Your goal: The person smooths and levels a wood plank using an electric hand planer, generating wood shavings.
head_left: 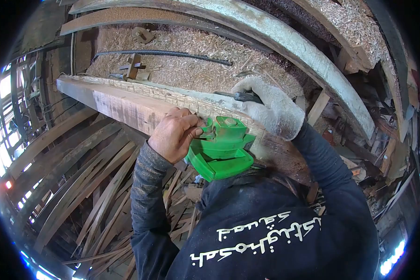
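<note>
A green plastic tool (224, 144), box-shaped with a loop-like handle, rests against the near side of a long wooden beam (126, 106) close to my body. My left hand (175, 132) is bare, its fingers pinched on the upper left part of the green tool. A white, dusty glove covers my right hand (270, 106), whose fingers curl around a dark, thin-ended tool (247, 97) above the beam. The tip of that dark tool points left along the beam's rough, notched top edge. Part of the green tool's underside is hidden.
Wood shavings (172, 74) lie beyond the beam, with a wooden block tool (133, 66) and a black hose (163, 53). Curved planks (284, 39) arch across the far side. Many loose wooden strips (102, 186) lie at the lower left.
</note>
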`<move>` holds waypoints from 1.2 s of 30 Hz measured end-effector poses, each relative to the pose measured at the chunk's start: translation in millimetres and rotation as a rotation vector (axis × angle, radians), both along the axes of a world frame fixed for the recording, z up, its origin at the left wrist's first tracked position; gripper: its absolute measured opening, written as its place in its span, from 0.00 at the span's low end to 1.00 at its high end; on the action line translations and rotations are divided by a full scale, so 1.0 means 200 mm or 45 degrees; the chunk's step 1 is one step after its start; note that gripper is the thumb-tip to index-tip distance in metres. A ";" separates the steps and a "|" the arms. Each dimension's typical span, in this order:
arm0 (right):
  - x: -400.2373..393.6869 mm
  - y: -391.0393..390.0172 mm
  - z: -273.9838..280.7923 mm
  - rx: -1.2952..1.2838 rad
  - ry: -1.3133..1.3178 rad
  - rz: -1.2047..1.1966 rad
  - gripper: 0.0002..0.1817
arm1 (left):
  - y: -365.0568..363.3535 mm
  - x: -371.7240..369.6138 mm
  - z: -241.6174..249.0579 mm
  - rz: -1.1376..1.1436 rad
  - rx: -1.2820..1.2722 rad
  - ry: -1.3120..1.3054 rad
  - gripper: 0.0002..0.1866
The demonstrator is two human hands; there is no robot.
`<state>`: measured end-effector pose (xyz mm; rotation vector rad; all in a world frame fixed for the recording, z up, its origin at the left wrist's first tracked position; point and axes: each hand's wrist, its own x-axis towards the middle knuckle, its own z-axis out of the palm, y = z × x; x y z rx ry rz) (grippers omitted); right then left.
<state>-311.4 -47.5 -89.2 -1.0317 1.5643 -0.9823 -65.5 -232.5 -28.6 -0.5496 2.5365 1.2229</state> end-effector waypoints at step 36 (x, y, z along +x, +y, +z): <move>0.00 0.03 -0.02 -0.099 -0.259 -0.070 0.20 | 0.01 0.02 -0.01 0.035 -0.013 0.056 0.08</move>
